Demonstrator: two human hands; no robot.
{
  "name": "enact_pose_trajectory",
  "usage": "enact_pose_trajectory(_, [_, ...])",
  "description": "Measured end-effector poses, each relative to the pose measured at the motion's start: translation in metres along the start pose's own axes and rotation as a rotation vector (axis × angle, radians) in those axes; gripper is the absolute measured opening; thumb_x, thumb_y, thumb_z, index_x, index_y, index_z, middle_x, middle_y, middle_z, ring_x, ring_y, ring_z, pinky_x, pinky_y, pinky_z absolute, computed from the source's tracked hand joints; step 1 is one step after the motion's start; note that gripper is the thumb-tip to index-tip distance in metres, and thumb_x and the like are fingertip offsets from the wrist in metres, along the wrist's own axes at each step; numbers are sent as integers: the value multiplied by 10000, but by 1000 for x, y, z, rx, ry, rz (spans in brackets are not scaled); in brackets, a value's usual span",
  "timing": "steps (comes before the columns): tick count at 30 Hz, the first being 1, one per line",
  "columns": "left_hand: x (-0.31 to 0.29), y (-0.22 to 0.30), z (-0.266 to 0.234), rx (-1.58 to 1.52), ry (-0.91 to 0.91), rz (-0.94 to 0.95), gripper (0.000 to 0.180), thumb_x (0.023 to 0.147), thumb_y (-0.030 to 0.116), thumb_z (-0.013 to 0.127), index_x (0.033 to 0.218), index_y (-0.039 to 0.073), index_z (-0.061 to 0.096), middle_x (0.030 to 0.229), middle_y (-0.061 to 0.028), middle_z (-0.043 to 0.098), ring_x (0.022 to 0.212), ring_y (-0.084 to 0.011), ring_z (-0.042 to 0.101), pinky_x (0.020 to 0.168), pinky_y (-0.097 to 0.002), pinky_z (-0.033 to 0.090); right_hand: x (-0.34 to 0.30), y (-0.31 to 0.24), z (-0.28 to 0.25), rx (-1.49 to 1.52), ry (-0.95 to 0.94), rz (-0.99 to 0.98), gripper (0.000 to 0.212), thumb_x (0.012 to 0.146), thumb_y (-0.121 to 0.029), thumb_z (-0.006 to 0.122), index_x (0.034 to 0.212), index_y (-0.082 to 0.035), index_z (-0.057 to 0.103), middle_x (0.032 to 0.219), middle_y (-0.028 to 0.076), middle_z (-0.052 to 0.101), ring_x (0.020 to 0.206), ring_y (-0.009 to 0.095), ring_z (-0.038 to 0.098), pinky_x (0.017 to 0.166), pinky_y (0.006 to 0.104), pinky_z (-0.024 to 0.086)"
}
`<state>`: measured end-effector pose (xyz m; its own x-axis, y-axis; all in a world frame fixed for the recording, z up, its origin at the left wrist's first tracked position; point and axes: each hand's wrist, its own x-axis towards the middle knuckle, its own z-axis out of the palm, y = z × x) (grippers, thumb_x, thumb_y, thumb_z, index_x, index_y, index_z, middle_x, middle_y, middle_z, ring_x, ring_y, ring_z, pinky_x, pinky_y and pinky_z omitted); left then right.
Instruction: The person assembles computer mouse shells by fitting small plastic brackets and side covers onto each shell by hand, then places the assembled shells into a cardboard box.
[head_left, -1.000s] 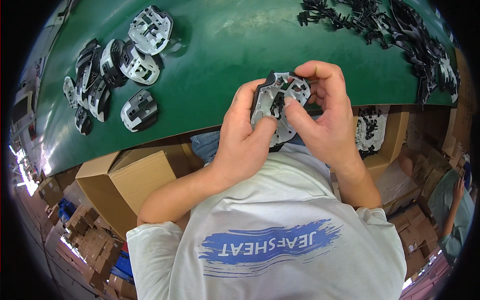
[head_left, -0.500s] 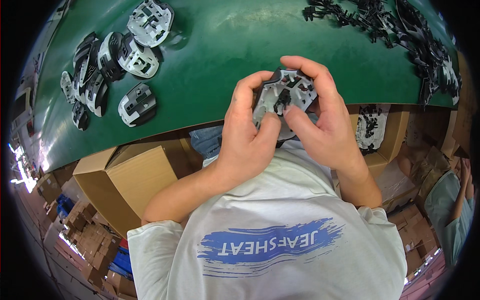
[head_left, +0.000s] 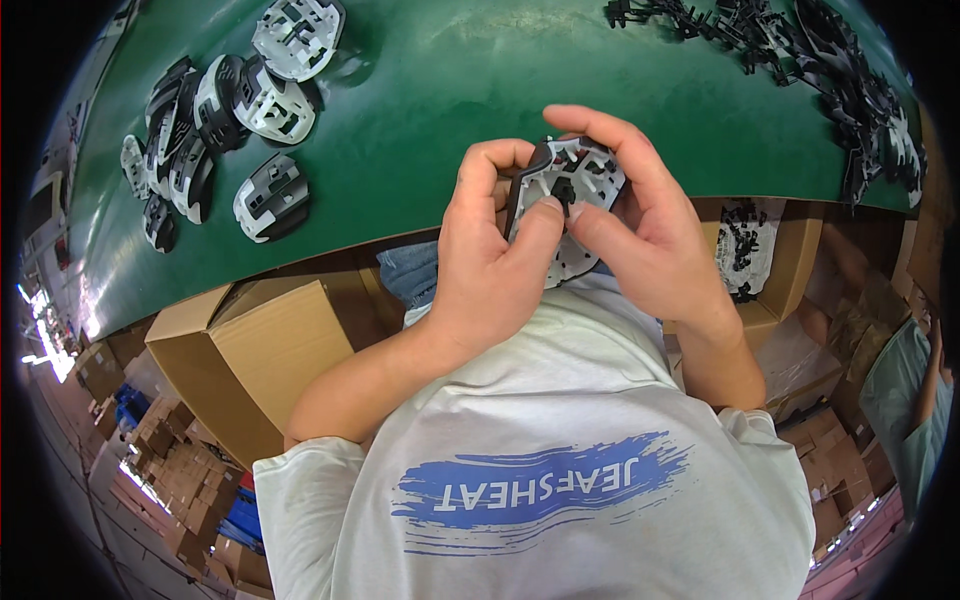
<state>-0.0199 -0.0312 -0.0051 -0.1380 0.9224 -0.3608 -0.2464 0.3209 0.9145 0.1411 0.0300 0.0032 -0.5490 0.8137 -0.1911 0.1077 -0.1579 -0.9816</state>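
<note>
My left hand and my right hand hold a white and black plastic shell between them, just off the table's near edge. It looks like the cover of a computer mouse, with its ribbed inner side facing up. A small black plastic part sits in the middle of the shell, and both thumbs press close beside it. The fingers of both hands wrap round the shell's outer sides, so its underside is hidden.
Several similar shells lie at the left of the green table; a single one is nearer. Black plastic parts are heaped far right. Open cardboard boxes stand below the edge. Another person's sleeve shows at right.
Both hands have tilted the shell slightly and shifted it a little left. The thumbs have moved up beside the black part, which now stands more upright in view.
</note>
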Motion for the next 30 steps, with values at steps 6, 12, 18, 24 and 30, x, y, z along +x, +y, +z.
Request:
enact_pose_trajectory(6, [-4,-3,9,47,18,73,300,983,-34,568,1275,-10,502,1133,-78,637,983,-102,619,811,-275,526,0,5,-2,-117,125,-20,578,889,52,572,1459,-41,606,1269,125,699,1014,185,702,837,296,574])
enact_pose_trajectory(12, [-2,-7,3,58,12,49,297,980,-46,561,1269,-6,504,1103,-71,637,931,-92,607,782,-271,515,-5,4,-1,-216,143,-196,530,893,49,600,1414,-37,640,1278,165,714,1058,256,731,829,329,591])
enact_pose_trajectory(18, [-2,-6,7,114,23,143,296,959,-42,579,1244,-5,509,1025,-62,648,888,-82,605,751,-258,504,-2,1,-4,-254,136,-77,553,882,58,606,1427,-35,623,1303,165,706,1128,279,720,941,357,583])
enact_pose_trajectory(24, [-2,-5,4,118,10,80,313,942,-44,585,1241,-5,500,1007,-74,650,850,-90,612,716,-277,515,-4,3,-2,-207,88,-156,583,876,90,581,1450,-10,618,1294,101,680,1092,124,649,904,253,528])
enact_pose_trajectory(30, [1,-11,-3,100,-10,73,319,955,-33,597,1257,-4,495,1078,-80,639,890,-92,616,744,-274,525,1,9,1,-325,117,-223,577,867,61,609,1436,-40,618,1293,165,709,1115,264,722,935,359,582])
